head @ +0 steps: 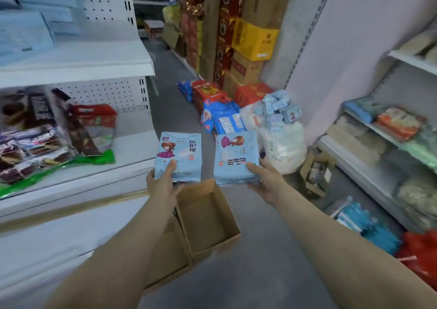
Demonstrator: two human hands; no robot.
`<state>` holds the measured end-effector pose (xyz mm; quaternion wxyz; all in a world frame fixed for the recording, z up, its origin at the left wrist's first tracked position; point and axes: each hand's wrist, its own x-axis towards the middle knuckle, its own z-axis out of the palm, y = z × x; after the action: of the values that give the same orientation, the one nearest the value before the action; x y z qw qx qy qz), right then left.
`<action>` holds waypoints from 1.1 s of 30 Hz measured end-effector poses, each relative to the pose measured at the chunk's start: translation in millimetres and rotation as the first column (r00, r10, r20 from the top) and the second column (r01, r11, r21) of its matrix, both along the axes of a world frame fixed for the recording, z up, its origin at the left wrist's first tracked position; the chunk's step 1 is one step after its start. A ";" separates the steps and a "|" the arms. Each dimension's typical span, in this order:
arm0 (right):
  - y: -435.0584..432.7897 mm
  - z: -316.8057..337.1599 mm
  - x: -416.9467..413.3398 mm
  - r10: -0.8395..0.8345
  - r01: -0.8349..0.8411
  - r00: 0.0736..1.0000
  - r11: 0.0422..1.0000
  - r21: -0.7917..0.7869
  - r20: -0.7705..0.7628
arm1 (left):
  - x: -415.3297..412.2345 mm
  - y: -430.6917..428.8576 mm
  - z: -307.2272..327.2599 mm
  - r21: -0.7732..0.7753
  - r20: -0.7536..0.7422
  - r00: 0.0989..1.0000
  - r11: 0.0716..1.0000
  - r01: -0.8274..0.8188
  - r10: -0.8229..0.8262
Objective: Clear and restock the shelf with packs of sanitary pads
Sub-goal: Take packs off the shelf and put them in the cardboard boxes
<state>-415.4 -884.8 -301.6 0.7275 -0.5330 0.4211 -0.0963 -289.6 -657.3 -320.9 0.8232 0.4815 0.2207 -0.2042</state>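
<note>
two pad packs held above box on grey floor.

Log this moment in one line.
left hand: holds left pack | right hand: holds right pack, print upside down | open cardboard box on floor below

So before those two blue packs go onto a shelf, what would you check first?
1. Left hand grips the left pack: ok.
2. Right hand grips the right pack: ok.
3. Both packs facing the same way: not ok, the right pack's print is upside down.
4. Free room on the left shelf: ok, a bare patch shows beside the snack bags.
5. Cardboard box below empty: ok, nothing shows inside.
6. Which shelf these packs belong on: cannot tell.
</note>
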 end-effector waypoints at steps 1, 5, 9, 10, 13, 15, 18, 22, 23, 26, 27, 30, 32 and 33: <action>-9.3 -6.3 7.0 0.009 -0.009 1.000 1.000 0.012 -0.014 | 6.8 -7.5 -7.3 0.015 -0.007 1.000 1.000 0.000 0.000; -47.2 -34.5 44.9 0.021 -0.017 0.996 0.999 0.051 -0.084 | 32.5 -35.4 -36.9 0.071 -0.002 1.000 0.998 0.000 0.000; -82.5 -70.1 87.7 0.084 -0.073 0.986 0.994 0.077 -0.144 | 56.9 -60.8 -74.4 0.114 -0.019 0.999 0.993 -0.040 0.042; -91.5 -81.5 98.0 0.110 -0.097 0.981 0.991 0.087 -0.158 | 61.8 -67.8 -83.6 0.124 -0.041 0.996 0.990 -0.067 0.073; -115.5 -115.6 126.3 0.236 -0.212 0.954 0.967 0.140 -0.184 | 74.4 -88.5 -113.3 0.154 -0.101 0.983 0.979 -0.135 0.151; -127.6 -132.9 141.7 0.293 -0.262 0.930 0.952 0.159 -0.223 | 79.1 -101.7 -133.2 0.171 -0.141 0.973 0.973 -0.157 0.182; -143.8 -162.4 157.9 0.324 -0.284 0.902 0.943 0.174 -0.285 | 84.5 -119.4 -162.3 0.202 -0.214 0.953 0.964 -0.171 0.214; -161.2 -218.6 168.7 0.346 -0.276 0.867 0.932 0.234 -0.359 | 88.5 -134.7 -214.1 0.244 -0.309 0.913 0.950 -0.193 0.265; -164.4 -234.1 171.5 0.346 -0.268 0.859 0.932 0.244 -0.377 | 89.9 -136.7 -229.8 0.258 -0.325 0.905 0.946 -0.195 0.275; -171.6 -284.5 180.8 0.331 -0.240 0.851 0.936 0.258 -0.408 | 100.0 -143.6 -280.9 0.290 -0.351 0.896 0.941 -0.173 0.273; -172.8 -303.2 183.3 0.332 -0.240 0.847 0.936 0.259 -0.415 | 103.1 -145.0 -300.2 0.283 -0.360 0.897 0.946 -0.156 0.255; -174.5 -360.4 192.7 0.310 -0.207 0.853 0.940 0.272 -0.420 | 112.6 -151.0 -357.7 0.283 -0.375 0.901 0.952 -0.113 0.218; -172.4 -400.7 199.0 0.297 -0.189 0.853 0.942 0.277 -0.429 | 119.0 -153.9 -395.6 0.284 -0.390 0.898 0.954 -0.092 0.203; -170.1 -420.8 201.1 0.300 -0.191 0.853 0.941 0.280 -0.427 | 121.9 -155.7 -414.0 0.281 -0.394 0.899 0.957 -0.078 0.189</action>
<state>-214.3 -1054.9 -722.4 0.6680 -0.5033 0.5188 0.1770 -167.8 -813.0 -734.8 0.6994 0.5133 0.4488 -0.2145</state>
